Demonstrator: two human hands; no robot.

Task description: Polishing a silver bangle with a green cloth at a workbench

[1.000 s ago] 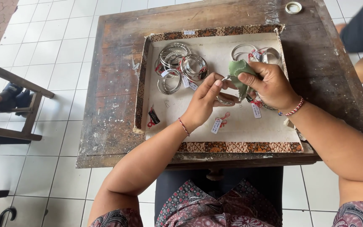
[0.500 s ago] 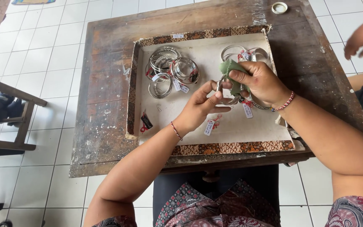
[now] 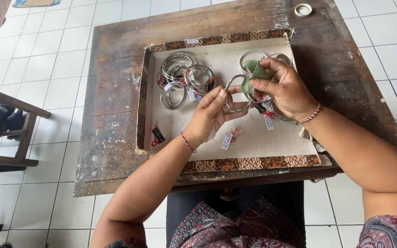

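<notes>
- Bangle [image 3: 233,97] is gripped by left hand [image 3: 210,115] and rubbed with green cloth [image 3: 252,76] pinched in right hand [image 3: 286,88].
- Pile [image 3: 184,78] is seen at tray [image 3: 253,142] far-left corner.

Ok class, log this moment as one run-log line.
left hand: holds silver bangle | right hand: presses green cloth on it | below: tray

L hand [image 3: 210,115] holds bangle [image 3: 235,94] | R hand [image 3: 286,87] rubs w/ green cloth [image 3: 252,76]
</notes>
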